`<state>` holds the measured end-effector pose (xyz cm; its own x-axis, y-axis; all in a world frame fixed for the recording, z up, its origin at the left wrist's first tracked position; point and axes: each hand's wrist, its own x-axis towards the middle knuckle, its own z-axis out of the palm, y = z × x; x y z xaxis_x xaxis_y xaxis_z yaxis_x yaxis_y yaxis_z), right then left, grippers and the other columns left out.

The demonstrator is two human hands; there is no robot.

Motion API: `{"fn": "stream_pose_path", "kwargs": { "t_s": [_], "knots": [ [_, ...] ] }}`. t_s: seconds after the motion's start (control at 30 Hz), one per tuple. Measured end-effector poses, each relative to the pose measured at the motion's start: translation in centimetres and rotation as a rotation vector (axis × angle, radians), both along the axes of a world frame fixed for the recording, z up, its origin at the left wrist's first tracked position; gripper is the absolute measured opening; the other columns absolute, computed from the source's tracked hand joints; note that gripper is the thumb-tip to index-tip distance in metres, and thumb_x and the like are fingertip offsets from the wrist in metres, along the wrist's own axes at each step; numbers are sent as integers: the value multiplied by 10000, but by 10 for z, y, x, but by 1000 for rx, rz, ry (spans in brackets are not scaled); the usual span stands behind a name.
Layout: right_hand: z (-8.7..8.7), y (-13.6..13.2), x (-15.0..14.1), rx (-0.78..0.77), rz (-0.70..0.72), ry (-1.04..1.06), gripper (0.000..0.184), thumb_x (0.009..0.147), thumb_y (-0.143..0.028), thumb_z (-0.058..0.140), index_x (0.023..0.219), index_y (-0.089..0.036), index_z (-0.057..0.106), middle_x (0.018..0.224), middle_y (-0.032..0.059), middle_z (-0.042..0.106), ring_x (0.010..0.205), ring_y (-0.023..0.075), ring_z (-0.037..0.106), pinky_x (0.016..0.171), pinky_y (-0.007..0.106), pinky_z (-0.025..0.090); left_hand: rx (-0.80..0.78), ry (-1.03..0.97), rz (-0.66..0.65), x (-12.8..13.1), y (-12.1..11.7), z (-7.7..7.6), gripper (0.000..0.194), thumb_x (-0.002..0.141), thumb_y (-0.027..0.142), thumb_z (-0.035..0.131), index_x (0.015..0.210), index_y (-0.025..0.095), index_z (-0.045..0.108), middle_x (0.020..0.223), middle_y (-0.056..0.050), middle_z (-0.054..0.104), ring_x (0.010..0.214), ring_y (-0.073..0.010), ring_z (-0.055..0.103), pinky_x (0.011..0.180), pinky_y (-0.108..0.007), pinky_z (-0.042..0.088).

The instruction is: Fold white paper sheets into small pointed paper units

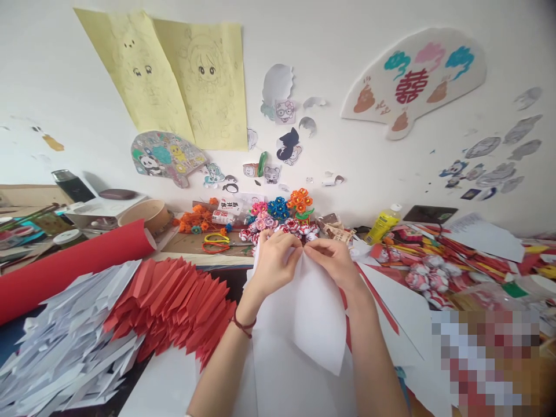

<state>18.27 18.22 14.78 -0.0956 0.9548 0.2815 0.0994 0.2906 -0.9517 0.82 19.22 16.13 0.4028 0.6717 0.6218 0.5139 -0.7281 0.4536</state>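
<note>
Both my hands, L hand (280,260) & R hand (332,260), pinch top edge of white paper (319,313), fingertips nearly meeting. Paper plain, thin, curved, hanging to a corner btwn my forearms, over white sheets (282,370). Yellow bottle (383,225) behind R, white cap, contents unclear.

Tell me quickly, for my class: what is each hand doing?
Left hand: fingers closed, pinching white paper.
Right hand: fingers closed, pinching the same paper.

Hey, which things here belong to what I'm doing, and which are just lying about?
In use:
- white paper sheet, pinched by left hand and right hand
- probably folded red paper pieces, folded white paper pieces

Lying about, apparently:
- yellow plastic bottle
- dark cylindrical flask
- brown oval case
</note>
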Motion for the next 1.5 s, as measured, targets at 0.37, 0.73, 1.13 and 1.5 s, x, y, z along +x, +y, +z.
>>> {"fn": "stream_pose_path", "kwargs": {
  "t_s": [0.37,0.73,1.13,1.5],
  "knots": [
    [-3,3,1,-5,13,50,205,773,-386,715,819,-187,722,810,19,698,734,152,610,668,248,459,0,0,21,0,2,-2,97,913,219,490,835,208,546,872,31,664,843,-142,549,897,-356,267],
    [-7,6,8,-61,3,-127,305,804,-460,645,851,-162,690,829,32,681,776,180,607,679,258,439,24,164,178,-11,2,4,153,902,371,541,898,240,620,929,-3,708,929,-194,569,1003,-426,203],
    [-46,24,36,-81,-111,-745,215,855,-291,534,902,-159,698,849,42,699,788,180,619,703,261,425,-375,217,308,-25,42,-44,268,801,319,633,1057,253,592,874,9,673,750,-159,617,683,-254,405],
    [-86,21,7,-201,-354,-1099,191,888,-273,515,872,-171,675,922,116,690,884,233,630,693,273,375,-426,361,419,4,49,-86,294,826,221,592,1113,181,545,961,-103,682,961,-251,642,789,-308,432]
  ]
}}
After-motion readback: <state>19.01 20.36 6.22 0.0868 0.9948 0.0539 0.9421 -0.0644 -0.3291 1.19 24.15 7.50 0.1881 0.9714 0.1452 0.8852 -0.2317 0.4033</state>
